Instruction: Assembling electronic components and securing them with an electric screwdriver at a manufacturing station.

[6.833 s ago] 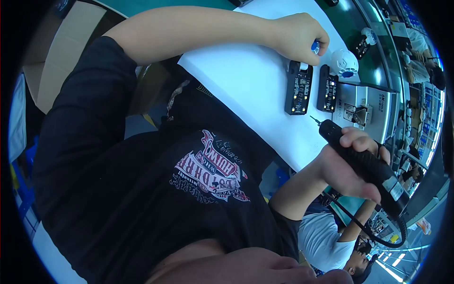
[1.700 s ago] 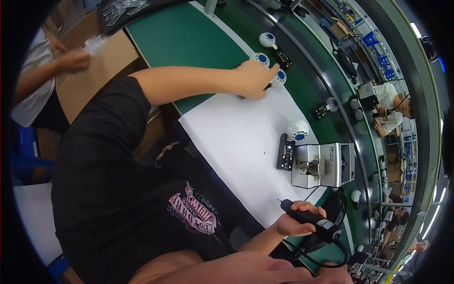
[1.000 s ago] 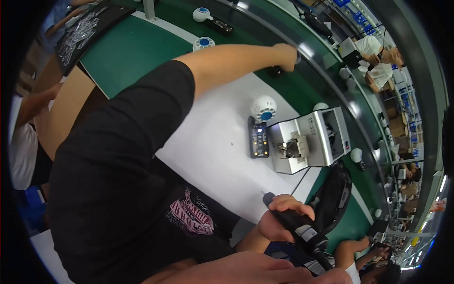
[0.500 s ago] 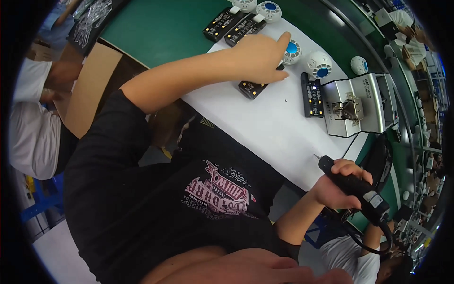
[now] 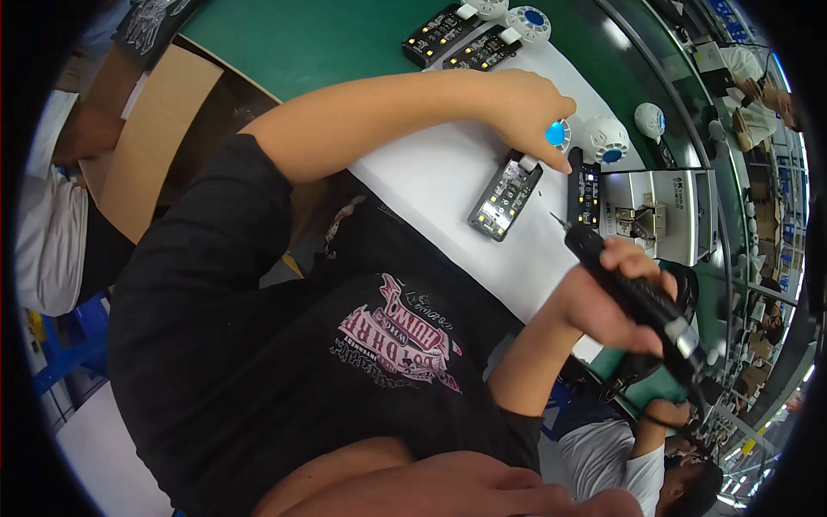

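Note:
My left hand curls its thumb and forefinger around a white round device with a lit blue centre. Just below that hand, a black box with an exposed circuit board and small yellow lights lies tilted on the white sheet. A white plug sits at its upper end, partly hidden by the fingers. In my right hand is a black electric screwdriver, its thin bit pointing up and left, apart from the box.
Two similar black boxes with white round devices lie at the far edge. Right of my left hand are another round device, a black box and a silver screw feeder. An open cardboard box stands left, near other people.
My left hand has shifted right with the round device, and the black box beneath it now shows fully. The screwdriver bit has come up closer to that box.

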